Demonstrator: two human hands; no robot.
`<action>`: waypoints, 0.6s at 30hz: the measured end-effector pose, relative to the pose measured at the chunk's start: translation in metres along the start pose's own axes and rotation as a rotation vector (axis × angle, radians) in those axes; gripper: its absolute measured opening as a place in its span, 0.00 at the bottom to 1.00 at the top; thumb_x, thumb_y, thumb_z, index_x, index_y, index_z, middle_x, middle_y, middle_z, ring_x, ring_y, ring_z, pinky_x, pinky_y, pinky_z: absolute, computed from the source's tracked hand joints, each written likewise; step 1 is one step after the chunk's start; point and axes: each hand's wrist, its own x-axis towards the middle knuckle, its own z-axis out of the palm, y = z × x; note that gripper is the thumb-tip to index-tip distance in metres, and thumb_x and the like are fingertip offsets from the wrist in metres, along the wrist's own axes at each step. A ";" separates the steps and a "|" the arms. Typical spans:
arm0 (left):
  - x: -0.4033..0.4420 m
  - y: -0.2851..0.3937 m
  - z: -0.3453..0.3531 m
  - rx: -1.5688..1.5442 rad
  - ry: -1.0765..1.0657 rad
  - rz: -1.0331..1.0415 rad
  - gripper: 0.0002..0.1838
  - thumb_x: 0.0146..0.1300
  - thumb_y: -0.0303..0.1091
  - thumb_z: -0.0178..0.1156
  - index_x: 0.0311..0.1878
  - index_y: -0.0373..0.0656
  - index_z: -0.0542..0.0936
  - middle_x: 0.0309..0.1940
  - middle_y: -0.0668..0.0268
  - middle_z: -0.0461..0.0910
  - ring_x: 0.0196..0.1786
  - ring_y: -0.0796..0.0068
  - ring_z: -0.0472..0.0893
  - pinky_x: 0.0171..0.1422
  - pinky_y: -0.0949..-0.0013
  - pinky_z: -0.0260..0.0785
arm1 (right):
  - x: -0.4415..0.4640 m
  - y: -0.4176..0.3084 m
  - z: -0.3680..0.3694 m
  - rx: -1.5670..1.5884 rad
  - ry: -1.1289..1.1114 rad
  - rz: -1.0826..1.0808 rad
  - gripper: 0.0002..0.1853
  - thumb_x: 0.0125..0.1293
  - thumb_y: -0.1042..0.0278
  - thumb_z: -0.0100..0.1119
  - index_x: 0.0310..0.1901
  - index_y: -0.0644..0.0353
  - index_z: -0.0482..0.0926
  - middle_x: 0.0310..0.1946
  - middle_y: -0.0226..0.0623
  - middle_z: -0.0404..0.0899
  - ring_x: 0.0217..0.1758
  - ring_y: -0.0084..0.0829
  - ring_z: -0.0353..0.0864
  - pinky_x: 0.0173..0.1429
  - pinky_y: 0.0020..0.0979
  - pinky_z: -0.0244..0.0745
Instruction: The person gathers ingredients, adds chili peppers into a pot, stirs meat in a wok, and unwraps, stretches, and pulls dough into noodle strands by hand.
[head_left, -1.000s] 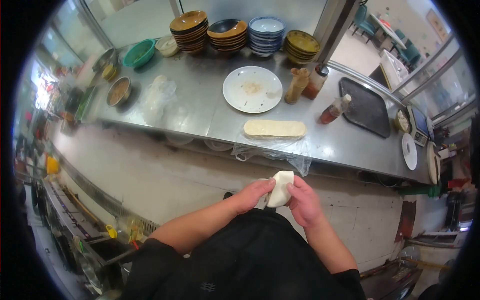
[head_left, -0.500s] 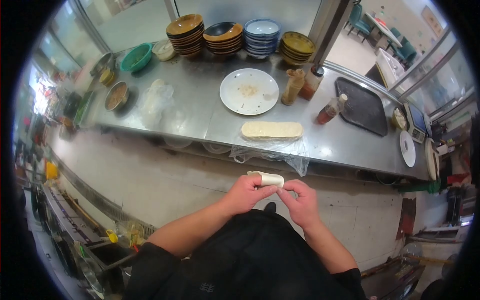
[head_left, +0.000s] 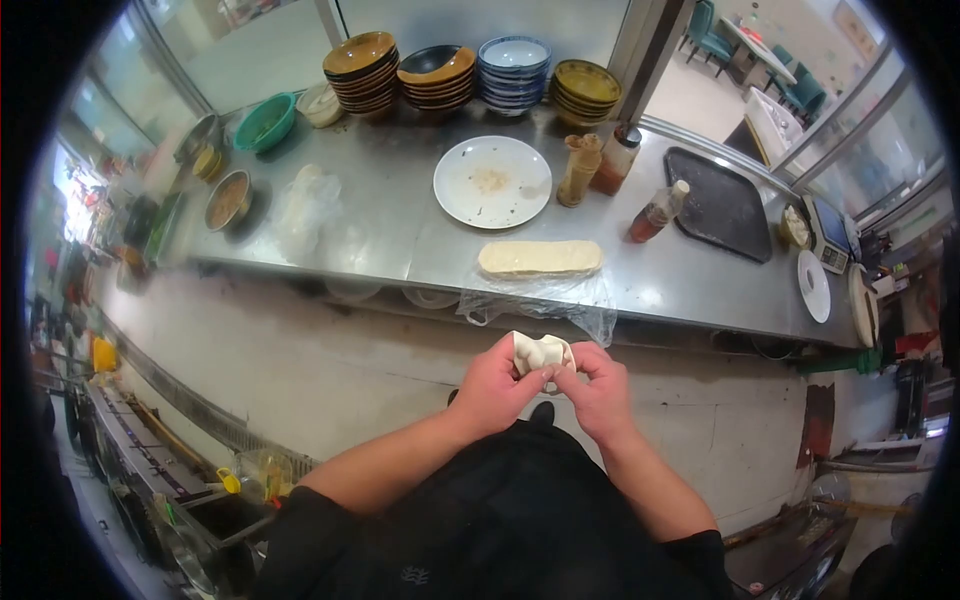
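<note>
Between my two hands, in front of my body, is a thin pale dough wrapper, folded and puckered. My left hand is closed on its left side, thumb pressed at the lower edge. Gripping the right side, my right hand has its thumb close against the left thumb. Whether anything is inside the wrapper, I cannot tell. Just beyond, at the counter's front edge, lies a long stack of dough wrappers on a clear plastic bag. Behind it is a white plate with crumbs.
Several bowls stand stacked along the back of the steel counter. Right of the plate are sauce bottles, a black tray and a scale. A metal bowl of filling and a green basin sit left.
The wrapper went from a smooth fold to a gathered, puckered shape. Both hands moved slightly closer together and still hold it. The view shifted a little.
</note>
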 end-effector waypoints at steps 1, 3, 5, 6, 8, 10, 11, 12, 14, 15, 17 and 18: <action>0.000 0.005 -0.001 0.267 0.012 0.029 0.05 0.62 0.28 0.60 0.36 0.39 0.73 0.37 0.68 0.80 0.39 0.81 0.78 0.43 0.72 0.72 | -0.001 0.001 0.001 0.002 0.000 0.002 0.06 0.55 0.73 0.63 0.34 0.64 0.81 0.33 0.35 0.80 0.36 0.28 0.78 0.44 0.29 0.72; 0.000 0.017 -0.001 0.534 0.019 0.057 0.06 0.61 0.28 0.61 0.34 0.39 0.74 0.36 0.66 0.81 0.38 0.79 0.79 0.42 0.71 0.72 | -0.002 0.008 -0.001 -0.279 0.098 -0.204 0.05 0.52 0.73 0.64 0.31 0.63 0.82 0.32 0.37 0.79 0.35 0.29 0.78 0.41 0.29 0.73; 0.003 0.029 -0.003 0.581 -0.022 -0.018 0.06 0.58 0.27 0.63 0.31 0.38 0.75 0.33 0.62 0.82 0.36 0.74 0.80 0.43 0.70 0.73 | -0.004 0.024 -0.014 -0.343 0.137 -0.158 0.05 0.52 0.73 0.63 0.30 0.63 0.81 0.31 0.38 0.79 0.33 0.30 0.78 0.40 0.29 0.73; 0.004 0.032 -0.016 0.353 -0.100 -0.029 0.05 0.58 0.26 0.62 0.35 0.37 0.76 0.33 0.60 0.82 0.39 0.72 0.81 0.47 0.68 0.74 | -0.006 0.037 -0.023 -0.407 0.173 -0.114 0.04 0.52 0.73 0.63 0.28 0.64 0.80 0.30 0.39 0.80 0.32 0.31 0.78 0.39 0.29 0.73; 0.002 0.057 -0.054 0.071 -0.125 0.007 0.07 0.58 0.25 0.60 0.39 0.35 0.76 0.35 0.55 0.82 0.42 0.65 0.82 0.51 0.61 0.74 | -0.018 0.086 -0.057 -0.377 0.161 0.175 0.07 0.53 0.70 0.62 0.27 0.65 0.79 0.25 0.39 0.79 0.28 0.33 0.78 0.37 0.30 0.72; 0.001 0.100 -0.101 -0.083 -0.018 0.173 0.09 0.59 0.29 0.54 0.39 0.32 0.76 0.36 0.49 0.81 0.42 0.52 0.82 0.53 0.51 0.73 | -0.045 0.134 -0.100 -0.523 0.145 0.315 0.09 0.54 0.66 0.62 0.28 0.65 0.80 0.21 0.41 0.78 0.26 0.37 0.77 0.34 0.33 0.72; 0.001 0.125 -0.121 -0.265 0.037 0.255 0.11 0.61 0.30 0.50 0.37 0.31 0.78 0.34 0.50 0.81 0.39 0.55 0.81 0.51 0.53 0.73 | -0.061 0.160 -0.122 -0.633 0.100 0.392 0.10 0.53 0.65 0.62 0.28 0.65 0.80 0.23 0.44 0.78 0.27 0.40 0.78 0.35 0.36 0.72; 0.001 0.151 -0.146 -0.377 0.074 0.269 0.12 0.62 0.31 0.48 0.38 0.31 0.77 0.35 0.49 0.80 0.41 0.55 0.79 0.52 0.53 0.71 | -0.078 0.186 -0.145 -0.742 0.057 0.468 0.10 0.52 0.64 0.63 0.27 0.64 0.80 0.25 0.47 0.79 0.29 0.43 0.79 0.36 0.38 0.72; 0.006 0.199 -0.197 -0.432 0.108 0.423 0.17 0.63 0.30 0.48 0.51 0.29 0.72 0.46 0.50 0.77 0.48 0.57 0.78 0.56 0.59 0.70 | -0.115 0.241 -0.190 -0.832 0.108 0.555 0.10 0.52 0.65 0.62 0.26 0.65 0.80 0.25 0.49 0.80 0.29 0.46 0.79 0.35 0.39 0.72; 0.008 0.223 -0.213 -0.376 0.142 0.505 0.19 0.63 0.30 0.48 0.54 0.28 0.70 0.49 0.49 0.76 0.51 0.57 0.76 0.59 0.59 0.69 | -0.129 0.259 -0.211 -0.871 0.154 0.609 0.10 0.52 0.65 0.62 0.27 0.65 0.80 0.26 0.49 0.80 0.29 0.47 0.79 0.36 0.40 0.73; 0.018 0.267 -0.213 -0.224 0.367 0.658 0.21 0.65 0.29 0.46 0.58 0.26 0.67 0.54 0.49 0.73 0.56 0.58 0.74 0.64 0.59 0.66 | -0.153 0.294 -0.253 -1.008 0.236 0.699 0.09 0.51 0.66 0.61 0.27 0.66 0.81 0.28 0.51 0.80 0.31 0.49 0.80 0.37 0.41 0.74; 0.022 0.284 -0.208 -0.126 0.558 0.725 0.21 0.65 0.28 0.46 0.59 0.25 0.66 0.56 0.48 0.72 0.59 0.58 0.72 0.66 0.59 0.65 | -0.160 0.306 -0.266 -1.106 0.272 0.733 0.09 0.51 0.67 0.61 0.28 0.66 0.81 0.28 0.52 0.80 0.32 0.49 0.80 0.38 0.41 0.74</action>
